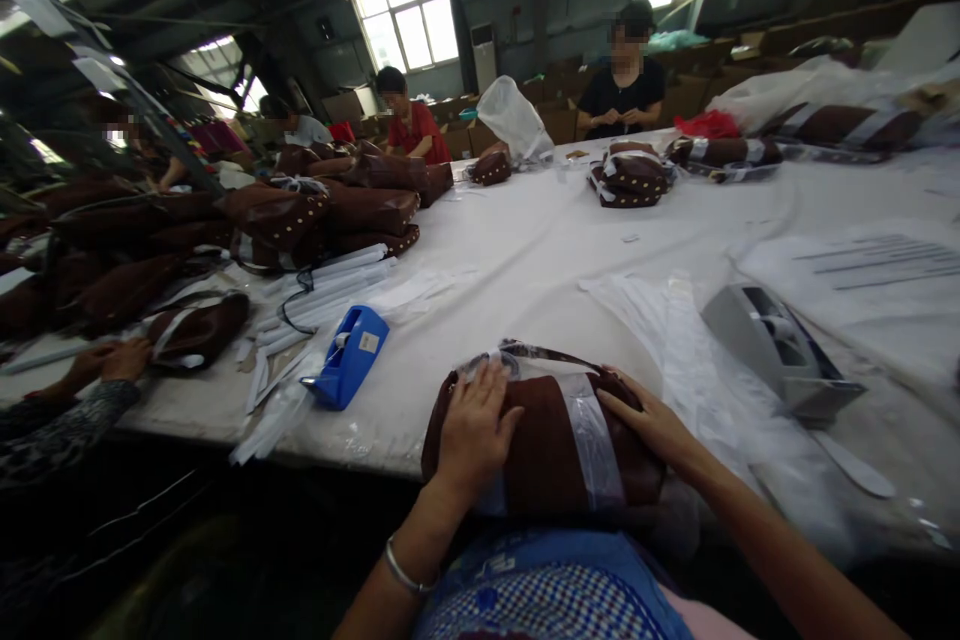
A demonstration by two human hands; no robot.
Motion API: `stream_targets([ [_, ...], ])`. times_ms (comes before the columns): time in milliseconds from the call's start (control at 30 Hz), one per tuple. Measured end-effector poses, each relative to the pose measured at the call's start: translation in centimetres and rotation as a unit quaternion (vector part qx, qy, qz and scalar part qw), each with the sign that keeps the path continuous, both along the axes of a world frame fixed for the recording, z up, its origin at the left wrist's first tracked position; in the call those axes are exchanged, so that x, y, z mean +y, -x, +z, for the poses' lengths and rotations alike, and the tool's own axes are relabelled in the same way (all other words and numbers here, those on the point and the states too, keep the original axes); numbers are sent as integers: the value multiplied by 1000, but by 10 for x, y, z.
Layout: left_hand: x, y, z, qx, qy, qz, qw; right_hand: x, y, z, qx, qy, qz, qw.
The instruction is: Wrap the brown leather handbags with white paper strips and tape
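A dark brown handbag (536, 450) lies at the table's front edge, right before me. Pale translucent bands wrap around it, and its strap (559, 354) runs along the far side. My left hand (478, 420) rests flat on the bag's left part, fingers stretched out over a band. On the right end lies my right hand (649, 415), its fingers extended across the top of the bag. Neither hand is closed around anything. Under the bag's right end is some clear plastic, partly hidden.
A blue tape dispenser (349, 355) stands to the left, a grey tape dispenser (776, 345) to the right. White strips (330, 285) and plastic bags (675, 350) lie about. Brown bags (360, 205) are piled back left. A co-worker's hands (120, 360) touch another bag (199, 330). Several people work behind.
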State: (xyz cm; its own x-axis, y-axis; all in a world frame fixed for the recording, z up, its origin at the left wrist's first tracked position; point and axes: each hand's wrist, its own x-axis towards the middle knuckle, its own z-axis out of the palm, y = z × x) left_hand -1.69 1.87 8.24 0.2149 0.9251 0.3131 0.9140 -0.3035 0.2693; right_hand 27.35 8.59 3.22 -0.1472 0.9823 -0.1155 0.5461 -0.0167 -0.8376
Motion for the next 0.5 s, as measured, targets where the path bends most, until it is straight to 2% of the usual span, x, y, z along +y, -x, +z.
stream_targets([
  [67, 1, -17, -4, 49, 22, -37, 998, -5, 2, 5, -63, -56, -14, 996],
  [133, 1, -26, -11, 69, 41, -41, 996, -13, 9, 18, -125, -162, -13, 979],
  [200, 2, -28, -19, 79, 53, -35, 995, -22, 23, 31, -168, -272, 40, 947],
  [267, 3, -28, -24, 89, 55, -33, 994, -32, 41, 36, -201, -337, 138, 909],
  [367, 3, -26, -23, 96, 49, -34, 994, -44, 62, 29, -243, -363, 229, 870],
  [500, -2, -29, -15, 98, 36, -52, 993, -49, 67, 17, -277, -351, 240, 862],
])
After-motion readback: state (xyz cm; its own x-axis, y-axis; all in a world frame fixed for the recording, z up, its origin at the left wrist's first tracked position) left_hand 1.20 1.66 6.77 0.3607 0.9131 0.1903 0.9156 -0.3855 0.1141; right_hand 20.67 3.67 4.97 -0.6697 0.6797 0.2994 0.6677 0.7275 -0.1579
